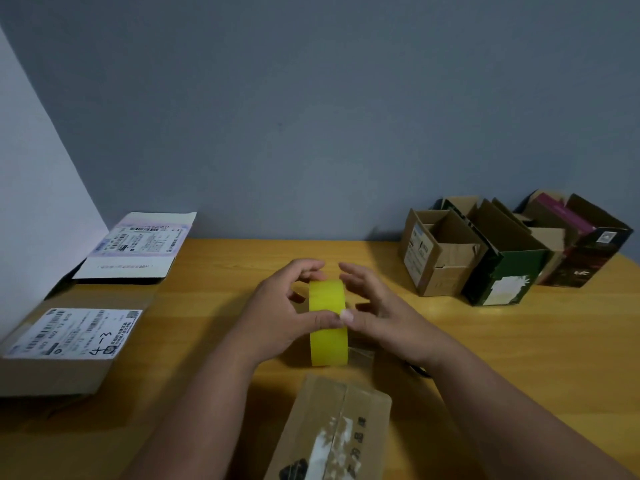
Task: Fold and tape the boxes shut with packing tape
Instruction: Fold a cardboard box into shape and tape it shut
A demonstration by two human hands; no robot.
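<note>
Yellow tape roll (328,322) held on edge above the table (221,306), centre of view, w/ both hands round it. Left hand (282,308) cups the roll's left side, fingers curled over the top, thumb pressed across the front of the tape band. Right hand (372,306) on the right side, fingers loosely bent over the top, thumb tip pinching at the band's right edge, touching the left thumb. A bit of clear loose tape (360,355) shows just right of the roll's lower end; can't tell if it's attached.

Near box (332,431) sits right below the roll, at the bottom edge, flaps closed along a centre seam, old tape scraps & printed characters on top. Roll doesn't touch it as far as visible.

Left side: flat box (69,344) w/ shipping label, "4-3" handwritten; behind it a white box (138,247) w/ labels, by the wall. Far right: three open boxes, tan (438,258), green (502,268), dark (588,251), touching in a row, flaps up.
</note>
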